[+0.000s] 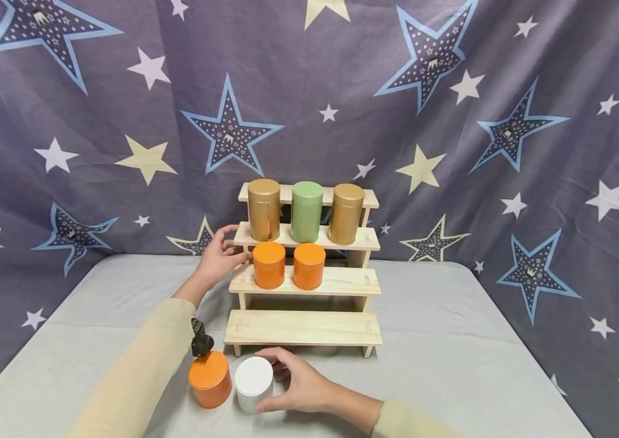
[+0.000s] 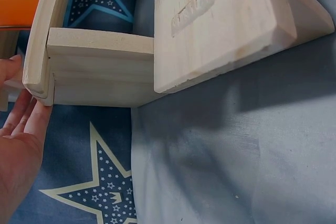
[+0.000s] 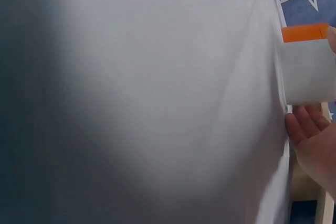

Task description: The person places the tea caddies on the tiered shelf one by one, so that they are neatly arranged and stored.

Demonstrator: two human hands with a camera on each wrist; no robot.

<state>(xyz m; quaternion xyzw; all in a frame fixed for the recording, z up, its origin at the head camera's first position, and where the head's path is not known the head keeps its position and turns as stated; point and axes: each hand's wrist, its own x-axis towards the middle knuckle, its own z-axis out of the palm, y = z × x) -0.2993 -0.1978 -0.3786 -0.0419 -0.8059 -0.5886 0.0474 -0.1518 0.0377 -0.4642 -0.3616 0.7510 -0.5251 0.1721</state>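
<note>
A four-tier wooden stand (image 1: pixel 304 328) stands at the back of the table. My left hand (image 1: pixel 217 258) holds its left end by a shelf end (image 2: pixel 39 72), thumb and fingers either side, beside an orange tin (image 1: pixel 269 266). My right hand (image 1: pixel 304 384) grips a white round tin (image 1: pixel 253 383) between thumb and fingers, in front of the stand. In the right wrist view the white tin (image 3: pixel 308 72) partly hides an orange one. Left of the white tin, another orange tin (image 1: pixel 210 380) sits on the table beneath my left forearm.
Two gold tins (image 1: pixel 264 211) flank a green tin (image 1: pixel 306 213) on the second shelf from the top. A second orange tin (image 1: pixel 309 266) shares the shelf below. The lowest shelf is bare wood. A star-patterned curtain (image 1: pixel 331 79) hangs behind the grey-covered table (image 1: pixel 452 365).
</note>
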